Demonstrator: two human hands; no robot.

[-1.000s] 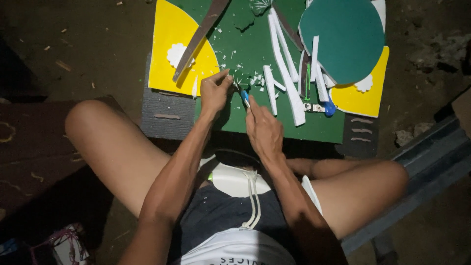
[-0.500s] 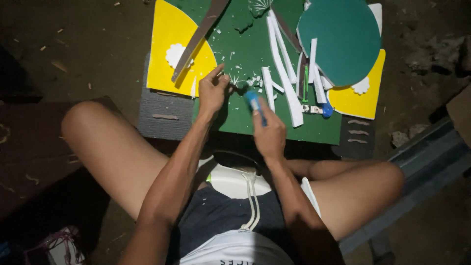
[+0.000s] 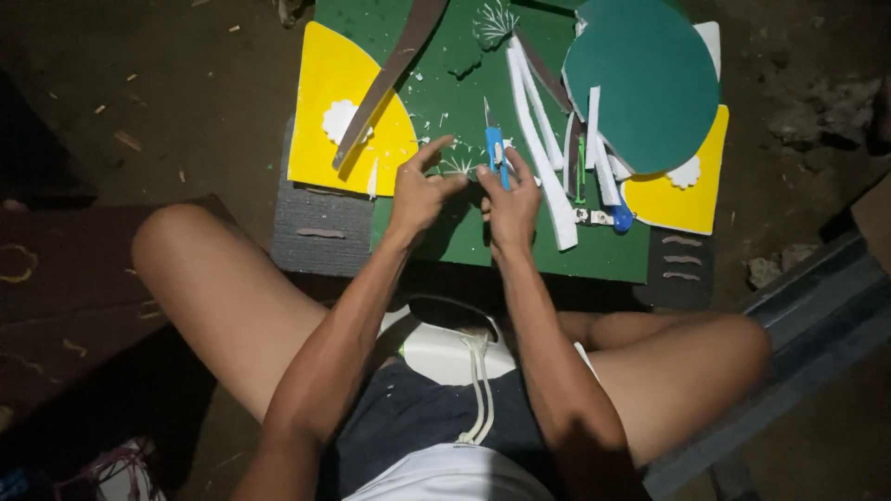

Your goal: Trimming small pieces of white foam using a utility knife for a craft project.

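Observation:
My right hand grips a blue utility knife, its blade pointing away from me over a green foam sheet. My left hand rests beside it, index finger stretched out, fingertips on a small white fringed cutout. The two hands almost touch above the sheet's near half. White scraps lie scattered around the cutout.
Long white foam strips lie right of the knife. A yellow foam piece with a brown strip across it sits left; a dark green disc and another yellow piece right. A grey mat lies underneath. My bare knees flank the work.
My right hand has risen and turned the knife from a slant to pointing away from me. My left hand has slid right toward it, onto the white cutout.

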